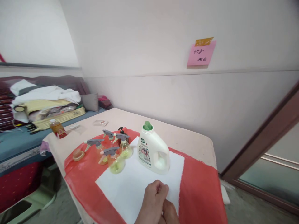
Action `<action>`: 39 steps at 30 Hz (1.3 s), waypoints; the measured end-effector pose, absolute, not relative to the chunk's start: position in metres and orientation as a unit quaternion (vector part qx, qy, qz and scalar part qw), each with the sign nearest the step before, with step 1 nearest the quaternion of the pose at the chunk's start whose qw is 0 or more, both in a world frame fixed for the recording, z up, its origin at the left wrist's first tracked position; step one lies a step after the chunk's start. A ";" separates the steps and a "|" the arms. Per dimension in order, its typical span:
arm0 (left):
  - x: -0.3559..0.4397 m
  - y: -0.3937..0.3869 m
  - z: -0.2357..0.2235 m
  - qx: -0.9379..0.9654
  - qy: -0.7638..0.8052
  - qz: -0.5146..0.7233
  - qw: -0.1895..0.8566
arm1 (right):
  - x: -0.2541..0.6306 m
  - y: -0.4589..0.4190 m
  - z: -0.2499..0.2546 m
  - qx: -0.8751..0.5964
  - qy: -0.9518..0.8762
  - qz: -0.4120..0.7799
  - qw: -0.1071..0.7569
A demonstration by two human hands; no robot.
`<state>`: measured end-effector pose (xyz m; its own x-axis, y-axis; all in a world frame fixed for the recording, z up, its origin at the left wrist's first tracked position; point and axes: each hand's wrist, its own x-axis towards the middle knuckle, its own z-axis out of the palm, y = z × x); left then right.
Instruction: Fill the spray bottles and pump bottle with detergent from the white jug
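One hand (155, 199) shows, curled into a loose fist on the white cloth (130, 186).
Whether it pinches the cloth is unclear; beyond it stands the detergent jug (153, 151), spray bottles (114, 154) left of the jug.

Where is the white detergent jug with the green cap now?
The white plastic detergent jug with the green cap stands upright on the white cloth, just right of the yellow spray bottles.

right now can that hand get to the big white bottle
Probably yes. The hand rests closed on the white cloth, and the white bottle stands just beyond it with only bare cloth between. The spray bottles sit off to the side.
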<state>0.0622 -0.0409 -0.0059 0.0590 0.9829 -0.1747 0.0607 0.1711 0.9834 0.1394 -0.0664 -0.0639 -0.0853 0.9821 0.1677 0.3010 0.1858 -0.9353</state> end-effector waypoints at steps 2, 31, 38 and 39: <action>0.058 -0.041 -0.003 0.484 0.511 0.441 0.557 | 0.143 -0.064 -0.056 -0.505 -0.628 0.393 0.443; 0.015 -0.010 -0.012 0.267 0.608 0.487 0.567 | 0.194 -0.020 -0.031 -0.626 -0.441 0.501 0.403; 0.017 -0.010 -0.012 0.274 0.593 0.499 0.570 | 0.192 -0.022 -0.029 -0.624 -0.437 0.507 0.404; 0.017 -0.011 -0.012 0.277 0.590 0.501 0.570 | 0.192 -0.022 -0.029 -0.623 -0.437 0.508 0.405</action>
<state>0.0169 -0.0108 -0.0116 -0.1978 0.8975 -0.3942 -0.2449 0.3441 0.9064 0.1921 -0.0217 -0.0290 0.1033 0.9549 -0.2785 0.1328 -0.2908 -0.9475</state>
